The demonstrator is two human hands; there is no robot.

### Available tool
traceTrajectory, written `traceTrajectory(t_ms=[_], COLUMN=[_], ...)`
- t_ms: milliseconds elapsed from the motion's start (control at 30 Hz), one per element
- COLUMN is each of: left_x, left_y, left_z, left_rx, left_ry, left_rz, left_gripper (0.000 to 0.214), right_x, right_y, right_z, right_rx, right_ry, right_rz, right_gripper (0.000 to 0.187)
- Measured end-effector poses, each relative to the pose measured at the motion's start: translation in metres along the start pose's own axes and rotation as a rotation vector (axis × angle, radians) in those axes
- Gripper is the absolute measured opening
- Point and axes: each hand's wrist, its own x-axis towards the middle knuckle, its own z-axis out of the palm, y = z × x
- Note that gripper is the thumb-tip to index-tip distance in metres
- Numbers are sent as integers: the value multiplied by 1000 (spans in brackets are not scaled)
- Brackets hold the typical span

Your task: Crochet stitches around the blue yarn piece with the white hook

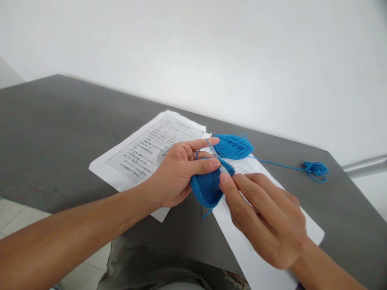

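A round piece of blue crochet (pixel 208 185) with a spiral of stitches and a raised edge is held above the table. My left hand (pixel 184 171) pinches its upper edge between thumb and fingers, and the index finger stretches out with a strand of blue yarn over it. In my right hand (pixel 266 217), thumb and fingers are closed on a thin crochet hook (pixel 223 168), whose tip meets the work beside my left thumb. Most of the hook's handle is hidden by the fingers. A short yarn tail hangs below the piece.
Behind my hands lies a skein of blue yarn (pixel 233 146); a strand runs from it to a small loose tangle (pixel 315 171) at the right. Printed sheets (pixel 136 149) and another white paper (pixel 242 241) lie on the grey table (pixel 60 133). A white wall rises behind.
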Motion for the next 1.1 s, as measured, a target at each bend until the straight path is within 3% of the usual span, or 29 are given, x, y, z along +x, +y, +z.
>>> traceTrajectory(t_ms=[333, 600, 800, 1100], left_x=[5, 4, 4, 7], left_y=[-4, 1, 2, -1], left_z=[-5, -8, -6, -8], left_rx=[112, 73, 47, 137], left_ry=[-17, -31, 10, -4], left_rz=[98, -26, -61, 13], left_gripper=[94, 87, 81, 91], right_x=[-2, -1, 0, 2], right_y=[-6, 0, -11, -14], right_z=[9, 3, 9, 13], right_rx=[-17, 35, -24, -27], right_ry=[29, -2, 38, 15], right_rz=[95, 31, 114, 187], right_gripper=[27, 30, 25, 23])
